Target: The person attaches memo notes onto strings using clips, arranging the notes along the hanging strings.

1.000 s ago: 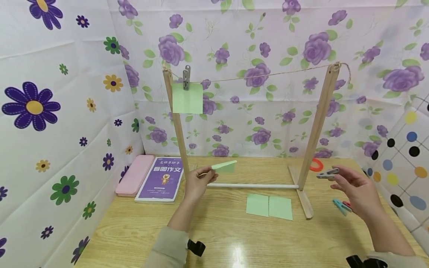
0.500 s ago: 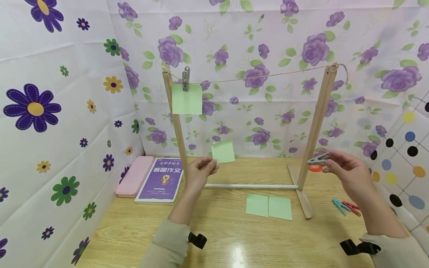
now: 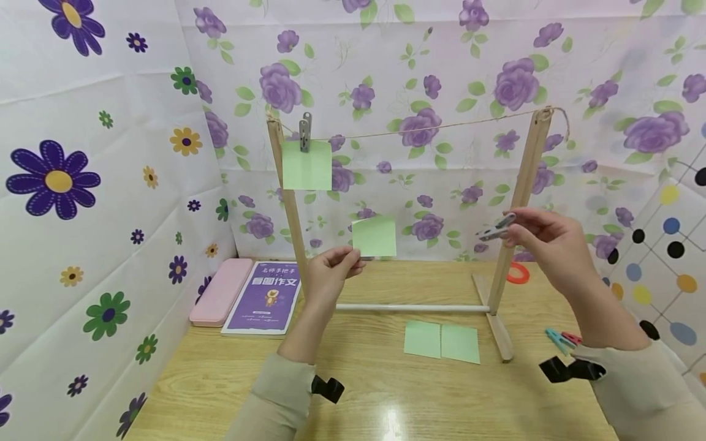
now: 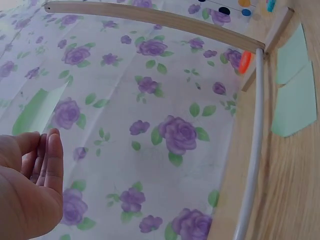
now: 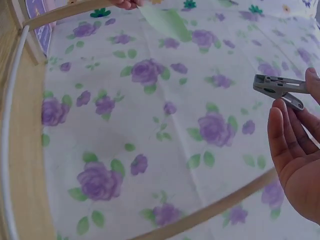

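Note:
My left hand (image 3: 331,275) pinches a green paper square (image 3: 374,236) by its lower left corner, below the string (image 3: 408,130). The same paper (image 4: 37,111) stands above the fingertips in the left wrist view. My right hand (image 3: 554,245) pinches a grey clothespin (image 3: 496,227) by its handles, in front of the right wooden post. In the right wrist view the clothespin (image 5: 280,86) points toward the paper (image 5: 167,22). Another grey clothespin (image 3: 305,131) holds a green square (image 3: 307,166) on the string near the left post.
Two green squares (image 3: 423,339) (image 3: 460,343) lie before the frame's white bar (image 3: 413,308). Blue and red clothespins (image 3: 559,340) lie at the right, with a red ring (image 3: 518,273) behind. A pink case (image 3: 222,291) and purple book (image 3: 265,298) lie at the left.
My left hand has raised the paper and turned it from nearly edge-on to facing the camera. My right hand has moved up and left with the grey clothespin.

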Action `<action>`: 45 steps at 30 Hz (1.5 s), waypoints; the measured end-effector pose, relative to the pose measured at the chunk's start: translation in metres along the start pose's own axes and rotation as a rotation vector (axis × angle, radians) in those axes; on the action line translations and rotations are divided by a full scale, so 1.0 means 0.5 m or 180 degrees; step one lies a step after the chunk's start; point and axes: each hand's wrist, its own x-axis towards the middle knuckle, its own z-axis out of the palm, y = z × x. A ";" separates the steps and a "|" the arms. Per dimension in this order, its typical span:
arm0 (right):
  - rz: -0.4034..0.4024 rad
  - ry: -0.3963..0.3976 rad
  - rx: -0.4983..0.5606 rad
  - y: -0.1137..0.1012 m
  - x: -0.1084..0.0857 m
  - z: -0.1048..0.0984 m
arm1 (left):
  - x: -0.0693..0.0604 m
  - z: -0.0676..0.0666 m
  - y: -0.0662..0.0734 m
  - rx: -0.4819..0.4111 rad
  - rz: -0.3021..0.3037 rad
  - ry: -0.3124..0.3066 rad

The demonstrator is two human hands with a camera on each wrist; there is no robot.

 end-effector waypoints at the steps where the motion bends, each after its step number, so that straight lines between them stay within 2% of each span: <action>1: -0.0063 0.0001 -0.0001 -0.009 0.011 0.009 | -0.001 0.002 0.006 -0.0043 0.0004 0.0000; 5: -0.0346 0.0003 0.0004 -0.043 0.055 0.044 | 0.001 0.010 0.025 -0.0199 0.0050 0.0008; 10: -0.0575 -0.0025 0.0077 -0.071 0.098 0.079 | 0.006 0.021 0.038 -0.0387 0.0118 0.0095; 16: -0.0582 -0.0075 0.0057 -0.092 0.129 0.110 | 0.010 0.033 0.056 -0.0585 0.0237 0.0190; 23: -0.0649 -0.0033 -0.0321 -0.111 0.156 0.135 | 0.019 0.038 0.080 -0.0664 0.0390 0.0193; 33: -0.0733 -0.0008 -0.0518 -0.135 0.184 0.160 | 0.027 0.040 0.105 -0.0633 0.0438 0.0180; 39: -0.0863 0.0004 -0.0652 -0.150 0.203 0.179 | 0.036 0.046 0.114 -0.0721 0.0428 0.0244; 45: -0.0975 -0.0112 -0.0796 -0.166 0.223 0.201 | 0.045 0.055 0.123 -0.0841 0.0375 0.0292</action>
